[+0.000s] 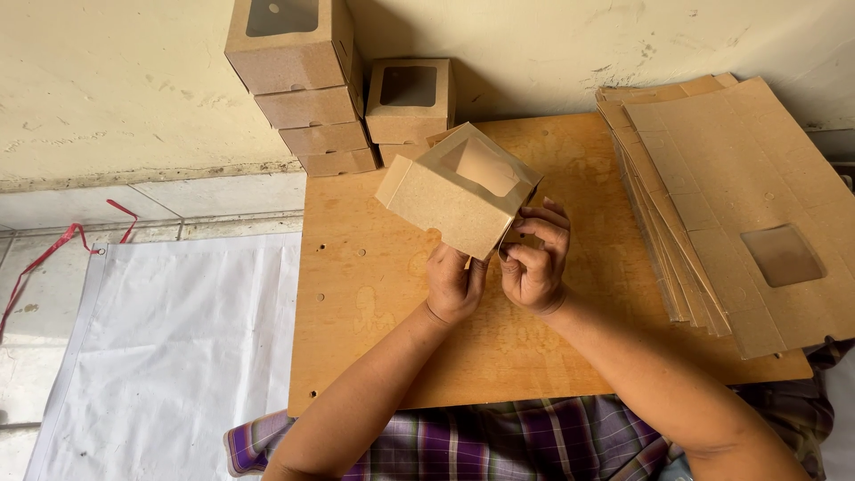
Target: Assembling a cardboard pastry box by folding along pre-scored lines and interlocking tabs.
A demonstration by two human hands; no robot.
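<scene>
A brown cardboard box (454, 189) with a clear window on one face is held tilted above the wooden board (374, 294). My left hand (452, 287) grips its lower near corner from beneath. My right hand (534, 258) pinches the box's right end, fingers curled on a flap there. The box's left flap sticks out loose. The underside of the box is hidden.
A stack of finished window boxes (307, 89) stands against the wall at the back left, with another box (410, 100) beside it. A pile of flat unfolded box blanks (739, 196) lies at the board's right. A white sheet (178, 347) covers the floor at left.
</scene>
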